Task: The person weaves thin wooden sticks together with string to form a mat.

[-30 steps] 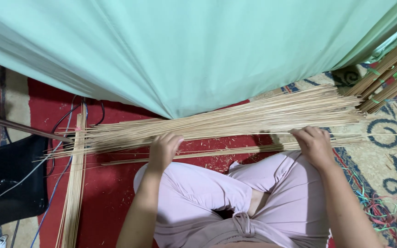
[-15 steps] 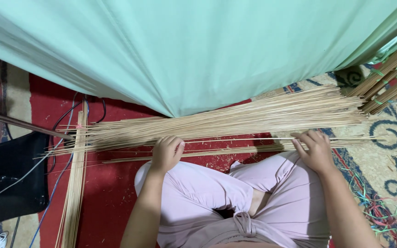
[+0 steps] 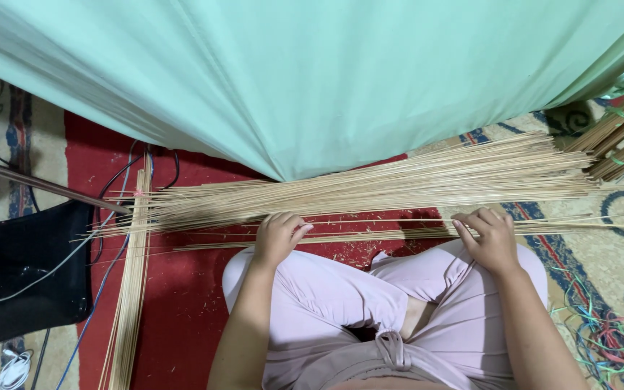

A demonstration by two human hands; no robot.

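Note:
A wide pile of thin pale sticks (image 3: 399, 184) lies across a red patterned rug (image 3: 182, 310) in front of my crossed legs in pink trousers. A smaller row of sticks (image 3: 370, 232) lies nearest my knees. My left hand (image 3: 277, 238) rests on that near row with its fingers curled over the sticks. My right hand (image 3: 488, 237) presses on the same row further right, fingers bent down onto them. Neither hand lifts anything off the rug.
A mint green cloth (image 3: 312, 72) hangs over the far side. A separate bundle of sticks (image 3: 130, 303) runs lengthwise at left. A black bag (image 3: 23, 274) with cables sits far left. Thicker tied stick bundles (image 3: 619, 133) lie at upper right, coloured strings (image 3: 601, 332) at lower right.
Both hands have shifted slightly toward me along the near row of sticks, and the right hand has slid a little to the left. The big pile stays where it was.

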